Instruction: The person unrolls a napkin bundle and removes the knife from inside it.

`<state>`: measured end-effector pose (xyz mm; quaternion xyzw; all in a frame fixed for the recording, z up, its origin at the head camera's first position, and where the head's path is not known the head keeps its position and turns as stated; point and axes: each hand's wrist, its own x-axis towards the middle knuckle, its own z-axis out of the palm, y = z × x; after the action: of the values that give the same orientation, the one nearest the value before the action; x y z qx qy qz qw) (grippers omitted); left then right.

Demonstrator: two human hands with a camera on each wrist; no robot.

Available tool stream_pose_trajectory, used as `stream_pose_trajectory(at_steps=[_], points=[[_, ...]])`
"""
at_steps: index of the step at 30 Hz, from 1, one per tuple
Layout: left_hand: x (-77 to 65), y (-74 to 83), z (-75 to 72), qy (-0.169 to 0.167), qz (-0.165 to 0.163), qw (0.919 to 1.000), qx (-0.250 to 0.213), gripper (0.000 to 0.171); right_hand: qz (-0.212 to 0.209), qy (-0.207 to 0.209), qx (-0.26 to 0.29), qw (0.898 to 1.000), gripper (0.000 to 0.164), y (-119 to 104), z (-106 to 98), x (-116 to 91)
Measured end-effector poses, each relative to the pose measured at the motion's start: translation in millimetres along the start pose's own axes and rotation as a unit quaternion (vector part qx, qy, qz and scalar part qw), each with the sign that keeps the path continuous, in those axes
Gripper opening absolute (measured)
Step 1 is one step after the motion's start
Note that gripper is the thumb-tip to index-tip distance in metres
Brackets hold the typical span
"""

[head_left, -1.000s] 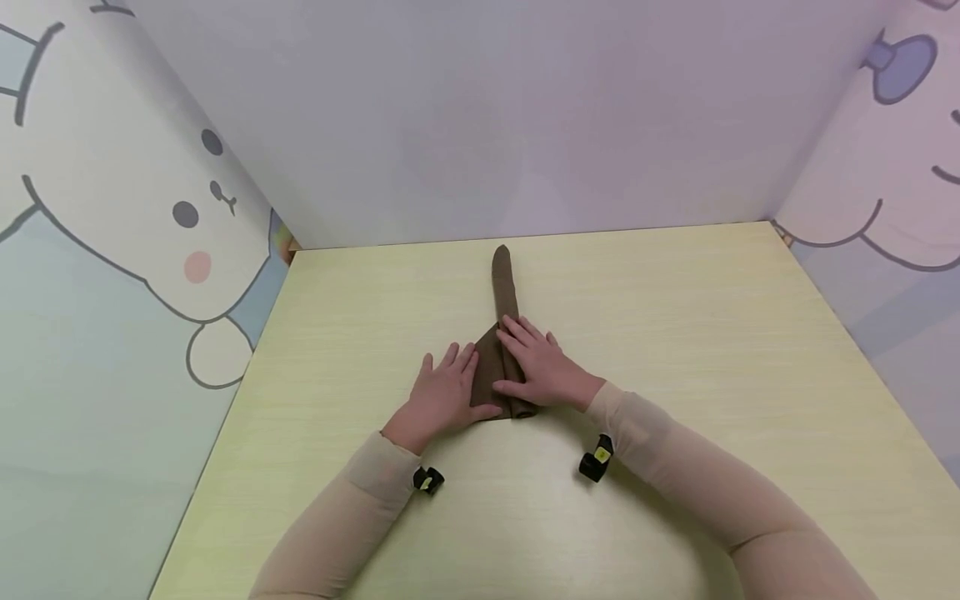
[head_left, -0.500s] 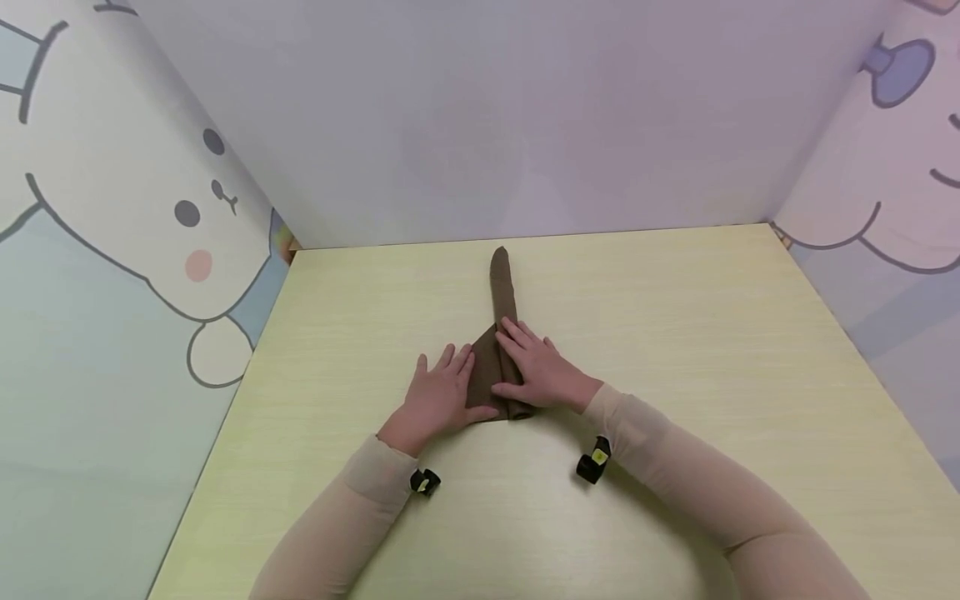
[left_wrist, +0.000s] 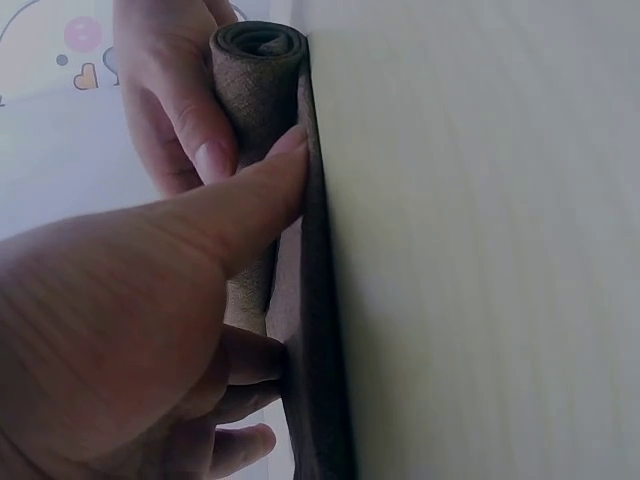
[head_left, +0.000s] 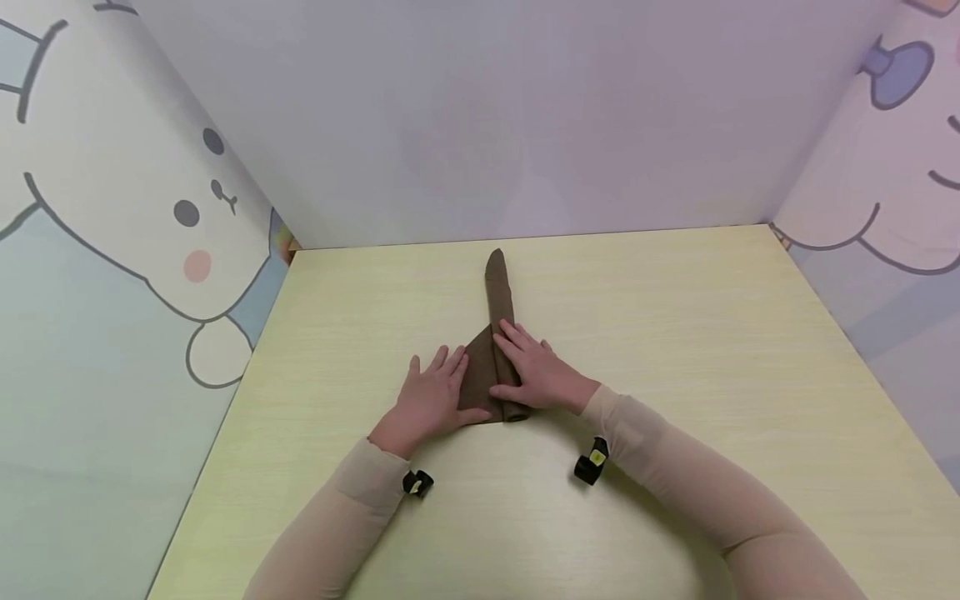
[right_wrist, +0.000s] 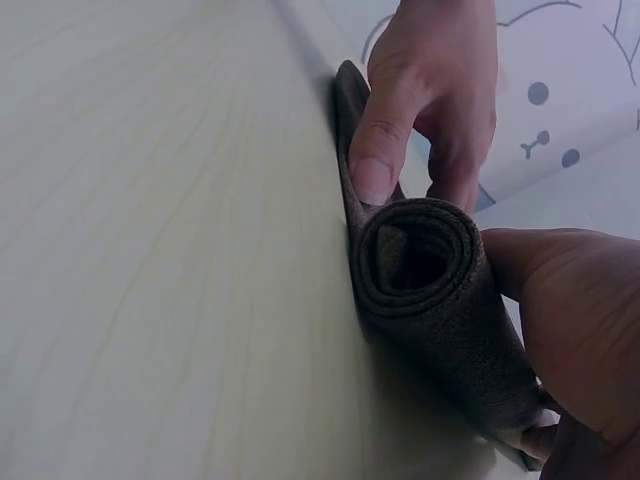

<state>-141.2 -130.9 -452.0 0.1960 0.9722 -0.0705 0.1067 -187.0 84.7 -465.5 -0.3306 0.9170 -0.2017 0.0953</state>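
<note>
A brown cloth (head_left: pixel 476 383) lies on the table, its right side wound into a long roll (head_left: pixel 499 292) that extends toward the back. Its spiral end (right_wrist: pixel 415 258) faces the right wrist camera. My right hand (head_left: pixel 546 377) rests on the roll with fingers stretched along it and the thumb near its front end. On the flat left part of the cloth, my left hand (head_left: pixel 426 400) lies with fingers spread and fairly straight. The left thumb (left_wrist: pixel 255 200) presses the front edge of the flat layer, close beside the roll.
The pale wooden table (head_left: pixel 675 333) extends to both sides of the cloth. A plain light wall (head_left: pixel 480 125) stands along its back edge. Printed cartoon panels (head_left: pixel 135 208) flank it. A small black wrist camera (head_left: pixel 591 462) hangs at each sleeve.
Both hands and the cloth have shifted slightly left, the left hand a little more than the right. A bit more of the flat cloth shows between them.
</note>
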Motion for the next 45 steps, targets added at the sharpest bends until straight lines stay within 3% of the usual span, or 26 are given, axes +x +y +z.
stream_pose_trajectory(at_steps=[45], points=[[-6.4,-9.5,0.0,-0.019,-0.011,0.9997,-0.012,0.102,0.005,-0.001,0.045,0.999,0.086,3.4,-2.9,-8.8]])
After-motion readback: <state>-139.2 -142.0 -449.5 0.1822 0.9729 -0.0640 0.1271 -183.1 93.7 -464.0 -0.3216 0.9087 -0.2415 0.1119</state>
